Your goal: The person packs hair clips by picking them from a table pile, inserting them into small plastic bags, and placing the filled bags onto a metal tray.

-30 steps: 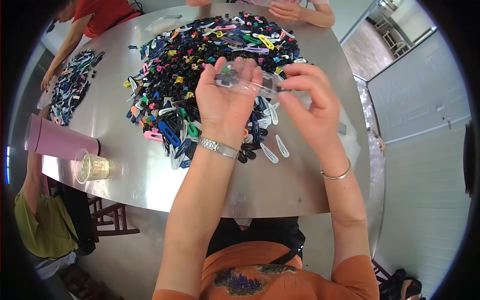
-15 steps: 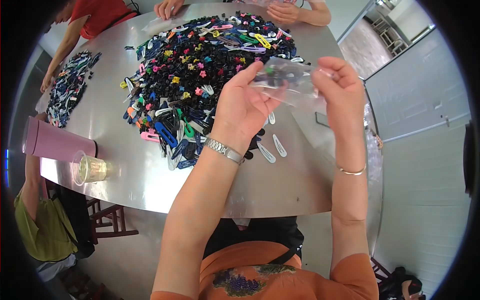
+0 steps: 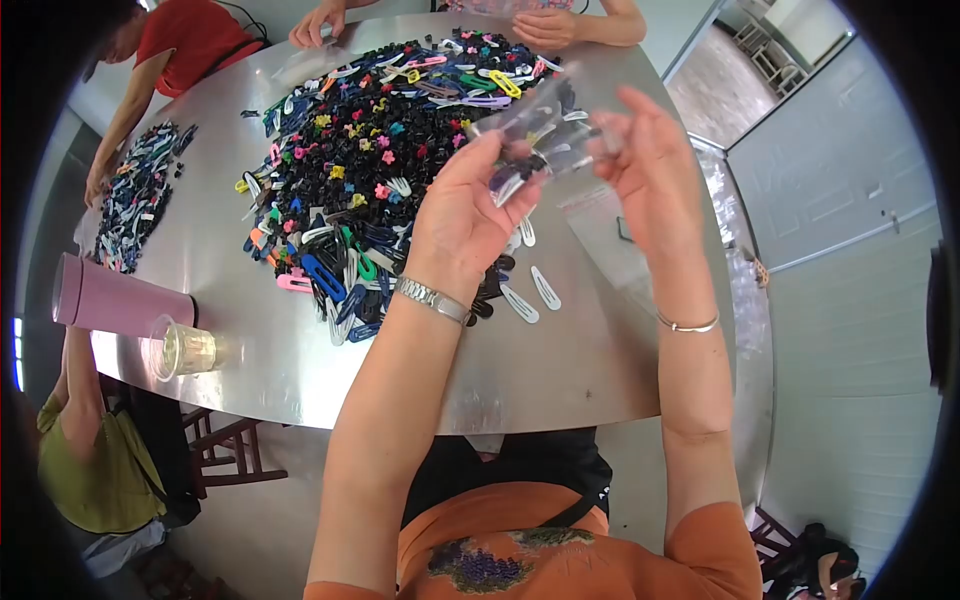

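Note:
A small clear plastic bag with hair clips inside is held up over the right side of a big pile of hair clips. My left hand is closed on the bag's lower left part, thumb on top. At the bag's right edge, my right hand has its thumb and fingers against the plastic, the index finger raised; its fingertips are slightly blurred. Dark and pale clips show through the bag. Below my hands, white snap clips lie on the metal table.
Flat clear bags lie under my right hand. On the left stand a pink tumbler and a plastic cup of pale liquid. A smaller clip pile lies far left. Co-workers' hands rest at the far edge.
The bag has tilted, its upper edge now rising higher. My right hand has shifted left and its index finger has lifted. My view has moved slightly.

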Demonstrator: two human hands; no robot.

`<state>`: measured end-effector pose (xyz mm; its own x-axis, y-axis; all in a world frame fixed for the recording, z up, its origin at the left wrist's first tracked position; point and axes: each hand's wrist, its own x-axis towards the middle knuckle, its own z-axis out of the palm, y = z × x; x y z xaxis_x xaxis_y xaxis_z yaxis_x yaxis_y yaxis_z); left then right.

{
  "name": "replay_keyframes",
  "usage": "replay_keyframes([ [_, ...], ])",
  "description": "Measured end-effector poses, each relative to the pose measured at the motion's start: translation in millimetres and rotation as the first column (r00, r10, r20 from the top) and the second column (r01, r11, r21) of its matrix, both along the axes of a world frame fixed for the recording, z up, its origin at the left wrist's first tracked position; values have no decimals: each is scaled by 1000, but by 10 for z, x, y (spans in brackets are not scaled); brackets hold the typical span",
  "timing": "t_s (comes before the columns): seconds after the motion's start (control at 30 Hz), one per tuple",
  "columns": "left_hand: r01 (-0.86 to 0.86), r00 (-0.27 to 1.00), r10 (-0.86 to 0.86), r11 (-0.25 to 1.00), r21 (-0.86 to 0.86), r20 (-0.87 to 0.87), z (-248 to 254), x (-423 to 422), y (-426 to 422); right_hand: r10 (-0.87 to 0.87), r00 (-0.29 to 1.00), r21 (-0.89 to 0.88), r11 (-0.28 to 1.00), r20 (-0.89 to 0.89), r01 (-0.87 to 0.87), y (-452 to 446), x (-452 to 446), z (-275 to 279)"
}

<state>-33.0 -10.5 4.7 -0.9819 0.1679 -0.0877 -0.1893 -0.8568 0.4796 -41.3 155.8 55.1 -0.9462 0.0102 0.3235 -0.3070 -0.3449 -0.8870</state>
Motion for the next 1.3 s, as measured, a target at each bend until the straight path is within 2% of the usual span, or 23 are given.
replay_keyframes([
  [0.07, -43, 999, 43, 998, 39, 0, -33, -34, -2, 5, 993, 225, 974, 120, -32, -101, 27, -87],
  [0.1, -87, 996, 87, 993, 82, 7, -28, -43, 5, 0, 993, 219, 975, 117, -26, -146, 45, -97],
  [0.17, -79, 997, 80, 993, 85, -16, -33, -33, 28, 45, 995, 453, 888, 93, -82, -200, 82, -115],
  [0.27, -38, 997, 44, 995, 91, -58, -14, -10, 63, -52, 998, 441, 897, 29, 34, -170, 74, -113],
  [0.37, -87, 996, 86, 996, -10, -16, 3, 3, 67, -98, 995, 476, 875, 2, 86, -93, 63, -30],
  [0.43, -20, 999, 19, 999, -34, -38, -25, 6, 45, -142, 990, 508, 851, -20, 132, 12, 106, 27],
  [0.47, 67, 995, -69, 997, -32, -65, -109, -25, -29, -144, 980, 615, 763, -141, 200, 74, 154, 93],
  [0.5, -22, 998, 18, 998, -56, -57, -24, 37, 61, -132, 959, 706, 653, -250, 274, 212, 210, 155],
  [0.53, 49, 998, -49, 999, -5, -49, -60, 16, 18, -199, 949, 706, 634, -245, 316, 421, 277, 210],
  [0.6, 37, 993, -51, 992, -123, -108, -72, 41, 3, -307, 871, 595, 639, -383, 487, 853, 407, 265],
  [0.63, -36, 992, 7, 970, -239, -122, -77, 40, 22, -360, 852, 591, 614, -380, 523, 1116, 488, 261],
  [0.7, -184, 978, 105, 836, -516, -178, 37, 132, 201, -585, 765, 422, 642, -270, 640, 1743, 697, 248],
  [0.77, -334, 937, 131, 599, -727, -323, 12, 174, 324, -740, 617, 552, 408, -266, 727, 2438, 893, -50],
  [0.8, -388, 913, 65, 448, -806, -403, -26, 192, 366, -744, 563, 762, 113, -360, 637, 2720, 1018, -265],
  [0.83, -450, 881, -14, 284, -847, -473, -83, 195, 388, -718, 534, 866, -198, -447, 459, 2943, 1134, -483],
  [0.9, -521, 820, -216, 99, -848, -530, -141, 222, 464, -749, 516, 879, -186, -416, 438, 3166, 1387, -866],
  [0.93, -501, 845, -242, -45, -864, -477, -178, 243, 483, -757, 521, 891, -174, -393, 419, 3203, 1503, -1014],
  [0.97, -503, 838, -274, -54, -863, -472, -206, 250, 518, -779, 502, 895, -163, -375, 416, 3239, 1583, -1127],
  [1.03, -683, 691, -480, -192, -704, -540, -251, 246, 589, -868, 497, 861, 247, -8, 445, 3299, 1688, -1298],
  [1.07, -687, 681, -518, -206, -697, -518, -280, 241, 601, -875, 484, 856, 253, 5, 450, 3333, 1696, -1445],
  [1.17, -630, 729, -538, -284, -723, -424, -274, 284, 656, -868, 476, 734, 415, 142, 537, 3361, 1610, -1945],
  [1.23, -627, 736, -524, -289, -723, -429, -273, 290, 696, -807, 523, 714, 536, 276, 450, 3305, 1493, -2153],
  [1.3, -654, 721, -559, -353, -669, -410, -254, 289, 730, -816, 548, 743, 481, 185, 465, 3288, 1314, -2480],
])
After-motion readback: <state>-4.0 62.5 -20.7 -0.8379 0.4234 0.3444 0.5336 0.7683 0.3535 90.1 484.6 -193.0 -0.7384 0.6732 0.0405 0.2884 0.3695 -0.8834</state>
